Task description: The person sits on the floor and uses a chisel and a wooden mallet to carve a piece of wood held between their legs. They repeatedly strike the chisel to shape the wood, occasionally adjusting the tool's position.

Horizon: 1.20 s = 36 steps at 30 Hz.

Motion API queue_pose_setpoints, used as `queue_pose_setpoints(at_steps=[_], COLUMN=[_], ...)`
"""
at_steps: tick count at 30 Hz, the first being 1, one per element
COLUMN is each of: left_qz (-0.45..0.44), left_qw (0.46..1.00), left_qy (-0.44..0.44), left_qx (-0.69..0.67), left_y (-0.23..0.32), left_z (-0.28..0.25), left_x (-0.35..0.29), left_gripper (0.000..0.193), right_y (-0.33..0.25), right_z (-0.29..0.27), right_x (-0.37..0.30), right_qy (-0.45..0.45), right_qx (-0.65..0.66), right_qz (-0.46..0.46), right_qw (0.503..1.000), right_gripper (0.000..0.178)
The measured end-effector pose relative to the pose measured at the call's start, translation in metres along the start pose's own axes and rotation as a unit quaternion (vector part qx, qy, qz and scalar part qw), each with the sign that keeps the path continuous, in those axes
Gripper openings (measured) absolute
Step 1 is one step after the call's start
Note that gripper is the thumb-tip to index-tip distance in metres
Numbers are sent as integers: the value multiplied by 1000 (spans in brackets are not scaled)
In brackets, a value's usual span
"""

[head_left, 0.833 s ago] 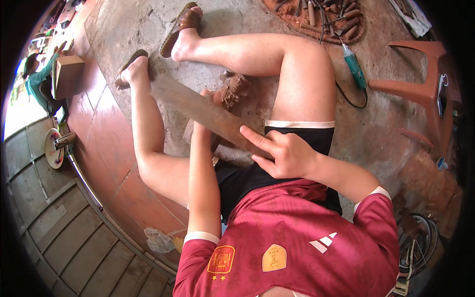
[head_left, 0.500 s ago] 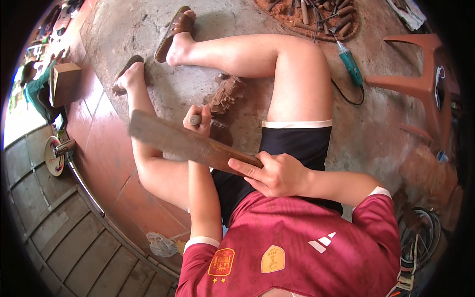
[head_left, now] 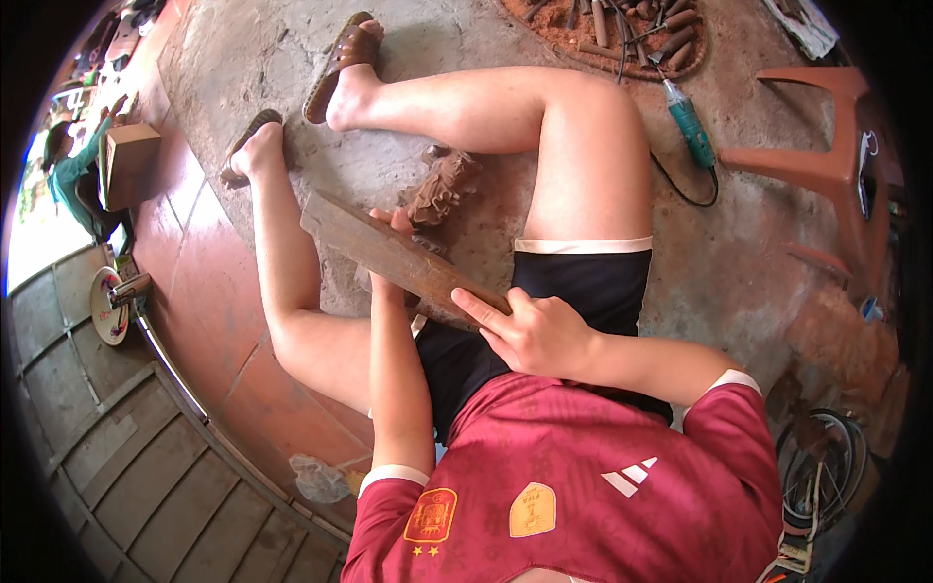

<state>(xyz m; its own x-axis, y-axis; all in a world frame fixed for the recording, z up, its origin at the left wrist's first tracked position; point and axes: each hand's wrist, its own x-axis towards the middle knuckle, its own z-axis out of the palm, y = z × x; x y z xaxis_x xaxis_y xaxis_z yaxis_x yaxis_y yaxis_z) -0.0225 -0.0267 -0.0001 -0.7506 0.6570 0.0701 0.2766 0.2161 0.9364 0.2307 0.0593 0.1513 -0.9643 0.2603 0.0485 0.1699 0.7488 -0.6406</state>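
Observation:
My right hand point(head_left: 542, 333) grips the narrow end of a flat brown wooden mallet point(head_left: 394, 257), its forefinger laid along the wood. The mallet slants up and left across my lap, over my left hand. My left hand point(head_left: 393, 221) shows only partly above the mallet's edge, its fingers closed round a chisel handle that is hidden now; the round handle end showed in the earlier frame. Just beyond that hand a brown carved wooden piece point(head_left: 445, 187) with a deeply cut, wavy surface lies on the floor between my legs.
A round tray point(head_left: 705, 53) of chisels and reddish wood dust lies at the far right. Near it are a green corded power tool point(head_left: 688, 126) and an orange plastic stool point(head_left: 792, 155). A fan point(head_left: 109, 303) stands left; another person point(head_left: 78, 180) sits beside a cardboard box point(head_left: 131, 160).
The mallet's broad end has swung right and downward across my left hand, covering the chisel's handle end. My right hand has shifted slightly; the carved piece stays in place.

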Motion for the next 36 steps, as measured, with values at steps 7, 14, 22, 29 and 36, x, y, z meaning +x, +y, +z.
queue_pose_setpoints(at_steps=[7,14,22,29,36], left_qz=[-49,-2,-100,-88,-56], left_qw=[965,958,993,984,996], left_qy=[51,20,-40,-64,-19], left_qx=[-254,-288,-56,-142,-61], left_y=[34,33,53,58,43], left_z=[8,-8,-14,6,12], left_x=[12,15,21,18,22], left_gripper=[19,35,10,30,35], right_y=[0,26,47,42,54], right_z=[-10,-34,-59,-36,-16], right_x=[-1,2,4,-5,22], right_qy=[113,187,227,137,96], right_qx=[168,248,218,373,320], right_qz=[-31,25,84,159,60], right_qw=[979,950,946,904,941], right_gripper=[78,75,70,72,75])
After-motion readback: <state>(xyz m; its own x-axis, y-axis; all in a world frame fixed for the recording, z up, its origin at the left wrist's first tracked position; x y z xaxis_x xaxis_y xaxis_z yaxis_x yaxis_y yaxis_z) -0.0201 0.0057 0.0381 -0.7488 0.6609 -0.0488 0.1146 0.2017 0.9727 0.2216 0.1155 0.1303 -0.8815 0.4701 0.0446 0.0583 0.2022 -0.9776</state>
